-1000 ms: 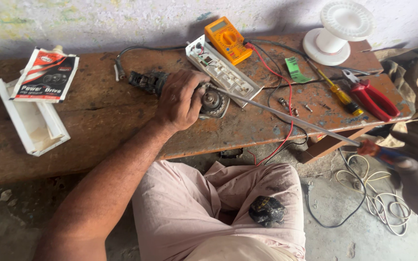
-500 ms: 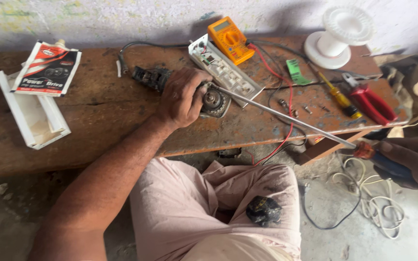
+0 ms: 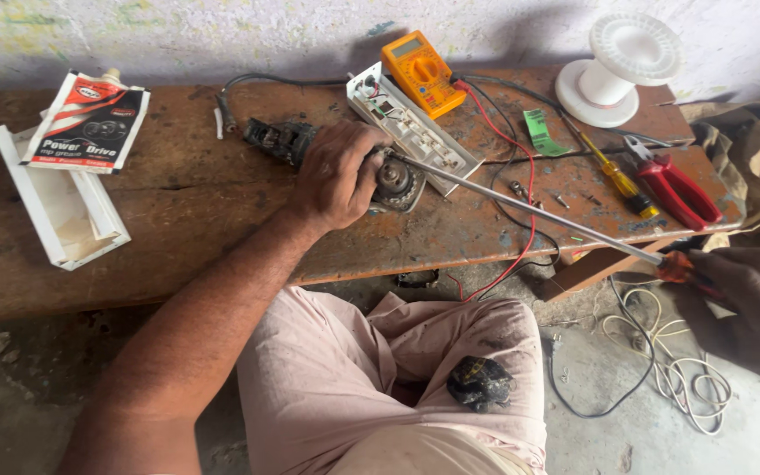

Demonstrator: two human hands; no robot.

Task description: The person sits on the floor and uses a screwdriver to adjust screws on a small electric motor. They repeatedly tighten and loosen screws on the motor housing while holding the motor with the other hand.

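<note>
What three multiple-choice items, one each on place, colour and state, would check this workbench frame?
1. Where does the multimeter lie?
A. at the bench's back edge by the wall
B. on the floor
C. in the white tray

2. What colour are the plier handles?
A. blue
B. red
C. green

3. What is the left hand doing?
A. hanging free
B. holding the grease pouch
C. pressing down on the small motor assembly

Answers: 1 A, it sits next to the white switch board near the wall. 2 B, both handles show red beside the yellow screwdriver. 3 C, the fingers wrap over the assembly while the right hand holds the long screwdriver, its tip reaching the assembly.
</note>
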